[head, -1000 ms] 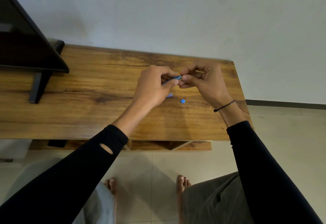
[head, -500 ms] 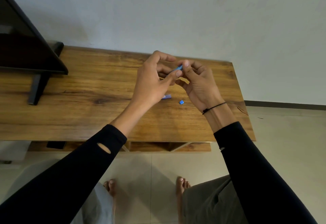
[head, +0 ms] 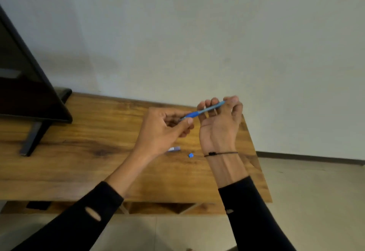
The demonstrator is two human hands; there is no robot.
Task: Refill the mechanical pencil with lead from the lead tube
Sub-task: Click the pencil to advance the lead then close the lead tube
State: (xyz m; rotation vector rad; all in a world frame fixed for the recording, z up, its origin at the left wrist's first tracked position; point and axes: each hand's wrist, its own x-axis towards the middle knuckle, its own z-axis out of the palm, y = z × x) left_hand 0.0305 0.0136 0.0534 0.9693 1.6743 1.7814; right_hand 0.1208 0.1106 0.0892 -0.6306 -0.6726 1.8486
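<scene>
A pale plaster wall (head: 217, 33) fills the upper view, and below it runs a long wooden surface (head: 79, 161) with warm, knotted grain and a flat rectangular top. At its left end stands a dark, glossy screen (head: 21, 92) on a slanted black foot. Two arms in black sleeves reach over the surface. The right hand (head: 219, 124), palm toward the camera and fingers curled, grips the upper end of the pencil (head: 203, 110); a thin black cord circles that wrist. The left hand (head: 164, 130) pinches the pencil's lower end between thumb and fingertips. The pencil is a slim blue barrel held in the air above the surface, its long axis slanting from lower left up to upper right. On the wood below lies a small pale tube (head: 174, 148), probably the lead tube, though it is blurred, and just right of it a tiny blue cap (head: 190, 155).
</scene>
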